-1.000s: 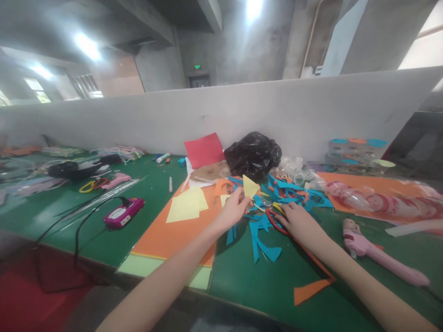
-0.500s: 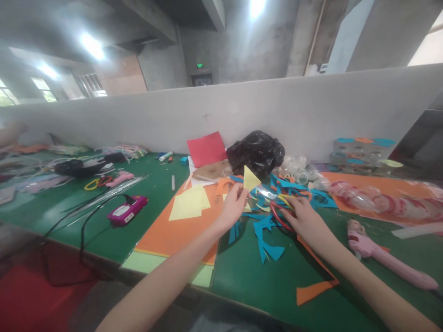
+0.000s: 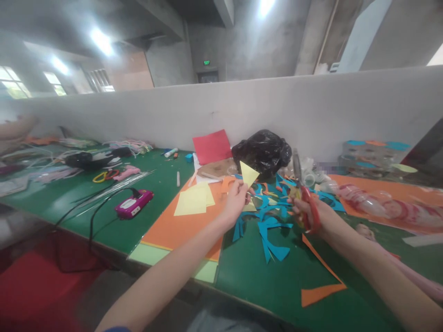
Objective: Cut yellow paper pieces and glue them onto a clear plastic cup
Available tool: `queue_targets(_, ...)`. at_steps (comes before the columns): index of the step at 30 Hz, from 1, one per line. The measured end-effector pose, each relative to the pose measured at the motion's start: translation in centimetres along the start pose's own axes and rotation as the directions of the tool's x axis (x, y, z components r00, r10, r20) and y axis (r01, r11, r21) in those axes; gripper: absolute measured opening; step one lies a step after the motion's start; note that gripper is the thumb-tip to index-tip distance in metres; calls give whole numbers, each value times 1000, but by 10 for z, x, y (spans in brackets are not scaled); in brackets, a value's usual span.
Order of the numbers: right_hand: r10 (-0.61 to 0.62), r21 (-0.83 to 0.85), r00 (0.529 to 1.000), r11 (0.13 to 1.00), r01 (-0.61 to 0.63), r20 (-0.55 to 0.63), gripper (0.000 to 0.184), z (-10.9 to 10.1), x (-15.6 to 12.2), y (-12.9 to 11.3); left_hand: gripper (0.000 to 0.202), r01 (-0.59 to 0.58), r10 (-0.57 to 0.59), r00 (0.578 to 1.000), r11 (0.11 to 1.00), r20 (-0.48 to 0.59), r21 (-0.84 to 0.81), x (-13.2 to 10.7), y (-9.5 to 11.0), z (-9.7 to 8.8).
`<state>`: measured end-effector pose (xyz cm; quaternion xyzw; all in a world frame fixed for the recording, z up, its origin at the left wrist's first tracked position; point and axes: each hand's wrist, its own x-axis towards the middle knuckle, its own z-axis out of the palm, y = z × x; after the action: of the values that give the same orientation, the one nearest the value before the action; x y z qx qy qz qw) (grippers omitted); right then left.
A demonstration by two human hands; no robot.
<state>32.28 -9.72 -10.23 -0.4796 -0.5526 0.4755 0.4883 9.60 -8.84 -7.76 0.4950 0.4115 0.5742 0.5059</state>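
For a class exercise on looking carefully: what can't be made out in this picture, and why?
Head view: whether the blades of the scissors in the right hand are open; blurred.
Head view: the lower corner of the yellow piece; the left hand covers it.
Head view: much of the pink tool; behind the right forearm.
Head view: another person's arm; blurred, cut off by the left edge.
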Motion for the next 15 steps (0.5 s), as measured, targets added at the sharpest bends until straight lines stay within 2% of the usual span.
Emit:
queue_targets(2,27,-42,999,999,-26,19,65,2,-1,2,15,3,-3,1000,1000,9,-4,-1,0,0)
queue_targets(6,26,-73,989,997,-15,148,71,4,-3,3,17,-40,38,998,999,54,33,-2,-1,2)
queue_targets(11,65,35,976,997,-74,208,70,5,-2,10,19,-94,84,984,994,158,54,-5,-7,6)
queue_targets(15,102,164,962,975,-147,255,63,6,-2,14,23,-138,118,953,989,278,54,-9,-11,8)
